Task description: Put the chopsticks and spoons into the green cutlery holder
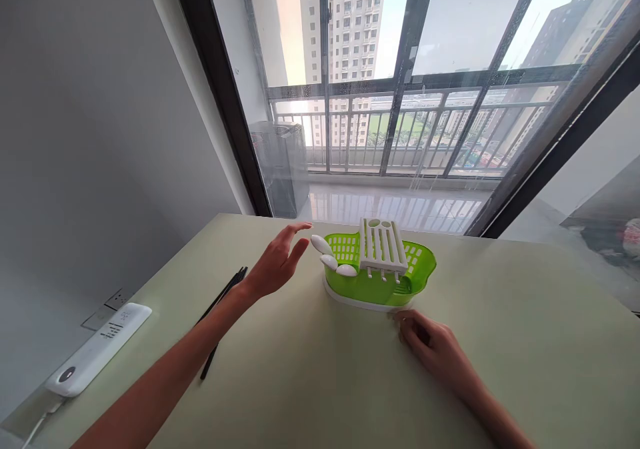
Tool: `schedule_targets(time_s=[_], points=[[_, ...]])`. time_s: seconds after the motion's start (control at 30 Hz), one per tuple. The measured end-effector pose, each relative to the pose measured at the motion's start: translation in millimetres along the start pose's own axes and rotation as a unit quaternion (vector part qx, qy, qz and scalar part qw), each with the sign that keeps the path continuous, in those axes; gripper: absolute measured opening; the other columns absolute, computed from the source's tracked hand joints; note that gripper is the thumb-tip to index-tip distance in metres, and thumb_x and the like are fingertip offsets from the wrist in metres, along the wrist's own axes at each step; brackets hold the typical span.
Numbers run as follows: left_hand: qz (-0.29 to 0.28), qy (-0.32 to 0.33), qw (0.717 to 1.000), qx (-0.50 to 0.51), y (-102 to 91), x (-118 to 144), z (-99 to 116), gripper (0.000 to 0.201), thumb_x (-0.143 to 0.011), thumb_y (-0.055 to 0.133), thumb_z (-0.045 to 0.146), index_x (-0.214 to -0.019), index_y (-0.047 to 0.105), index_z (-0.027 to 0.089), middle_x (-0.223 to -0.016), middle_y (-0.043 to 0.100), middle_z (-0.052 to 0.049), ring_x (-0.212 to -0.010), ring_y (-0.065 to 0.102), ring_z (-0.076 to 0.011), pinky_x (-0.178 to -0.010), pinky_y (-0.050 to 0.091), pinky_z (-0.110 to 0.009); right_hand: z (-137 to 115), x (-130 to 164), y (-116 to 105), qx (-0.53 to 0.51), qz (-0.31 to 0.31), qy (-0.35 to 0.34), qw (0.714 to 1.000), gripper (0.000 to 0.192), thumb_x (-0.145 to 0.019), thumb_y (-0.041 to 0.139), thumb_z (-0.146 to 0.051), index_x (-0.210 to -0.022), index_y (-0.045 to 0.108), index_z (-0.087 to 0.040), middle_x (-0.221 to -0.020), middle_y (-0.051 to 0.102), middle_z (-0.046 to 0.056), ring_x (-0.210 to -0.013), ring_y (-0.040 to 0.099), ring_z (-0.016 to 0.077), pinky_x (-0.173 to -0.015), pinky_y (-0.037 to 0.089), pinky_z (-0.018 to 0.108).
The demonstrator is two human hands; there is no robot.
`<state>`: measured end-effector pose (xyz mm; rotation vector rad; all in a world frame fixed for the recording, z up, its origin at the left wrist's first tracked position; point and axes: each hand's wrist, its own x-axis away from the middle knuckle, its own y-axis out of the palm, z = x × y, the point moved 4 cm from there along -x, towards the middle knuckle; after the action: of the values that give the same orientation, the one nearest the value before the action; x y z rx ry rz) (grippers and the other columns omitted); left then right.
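a: what is found obstructing the table [525,342]?

b: the far middle is taken up by a green drainer basket [380,282], with a white slotted rack [383,245] laid across its top and white spoons [330,257] projecting over its left rim. black chopsticks [223,302] are laid along the left side, and a white power strip [100,355] near the left edge.

a: and where is passage noted?

b: open surface is seen right of the basket and across the near middle. the gap between chopsticks and basket is occupied by the left hand [277,265]; the basket's near edge by the right hand [430,342].
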<state>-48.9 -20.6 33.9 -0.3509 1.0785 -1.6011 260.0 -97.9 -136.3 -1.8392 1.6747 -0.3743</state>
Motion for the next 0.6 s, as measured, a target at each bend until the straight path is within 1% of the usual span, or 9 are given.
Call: schedule_targets(time_s=[0.1,0.17,0.23,0.3,0.4,0.6], points=[[-0.043,-0.006,0.998,0.041,10.9,-6,15,0.059,-0.106,0.016,0.054,-0.147,0.043,0.021,-0.149,0.054,-0.01,-0.131,0.055,-0.0267,-0.111,0.041,-0.042,1,0,1,-0.003,-0.001,-0.002,1.0,0.036,-0.097,0.045,-0.046,-0.099,0.069,-0.02,-0.066,0.057,-0.001,-0.058,0.047,0.0141,-0.057,0.041,0.024],[-0.062,0.001,0.997,0.055,16.0,-8,19,0.063,-0.105,0.012,0.056,-0.149,0.042,0.021,-0.153,0.05,-0.01,-0.133,0.054,-0.0253,-0.112,0.04,-0.041,2,0,1,-0.005,-0.004,-0.002,1.0,0.036,-0.097,0.044,-0.046,-0.1,0.069,-0.02,-0.066,0.057,-0.002,-0.058,0.047,0.0141,-0.057,0.041,0.024],[-0.067,0.018,0.995,0.065,19.0,-10,23,0.067,-0.105,0.01,0.057,-0.149,0.042,0.02,-0.159,0.043,-0.009,-0.14,0.047,-0.0237,-0.116,0.036,-0.038,1,-1,1,-0.008,-0.007,-0.001,1.0,0.036,-0.097,0.043,-0.045,-0.1,0.069,-0.02,-0.067,0.057,-0.001,-0.059,0.047,0.014,-0.058,0.041,0.024],[-0.074,0.031,0.994,0.073,21.0,-11,27,0.07,-0.104,0.009,0.059,-0.149,0.044,0.019,-0.161,0.039,-0.009,-0.145,0.042,-0.022,-0.118,0.033,-0.035,-1,-1,0,-0.011,-0.01,-0.001,1.0,0.036,-0.098,0.042,-0.045,-0.098,0.068,-0.02,-0.068,0.057,-0.001,-0.059,0.047,0.0141,-0.058,0.041,0.024],[-0.095,0.038,0.992,0.075,22.9,-13,33,0.073,-0.104,0.008,0.059,-0.149,0.046,0.018,-0.162,0.038,-0.008,-0.147,0.039,-0.0212,-0.119,0.034,-0.033,-3,-1,-1,-0.014,-0.014,-0.005,1.0,0.036,-0.098,0.043,-0.046,-0.097,0.068,-0.02,-0.068,0.058,-0.001,-0.06,0.048,0.014,-0.059,0.042,0.024],[-0.117,0.053,0.99,0.054,24.2,-16,43,0.073,-0.103,0.007,0.06,-0.149,0.048,0.021,-0.163,0.034,-0.004,-0.15,0.033,-0.0218,-0.122,0.031,-0.035,-2,-1,0,-0.024,-0.017,0.005,1.0,0.036,-0.097,0.043,-0.046,-0.099,0.068,-0.019,-0.069,0.06,0.0,-0.06,0.051,0.0148,-0.059,0.043,0.024]])
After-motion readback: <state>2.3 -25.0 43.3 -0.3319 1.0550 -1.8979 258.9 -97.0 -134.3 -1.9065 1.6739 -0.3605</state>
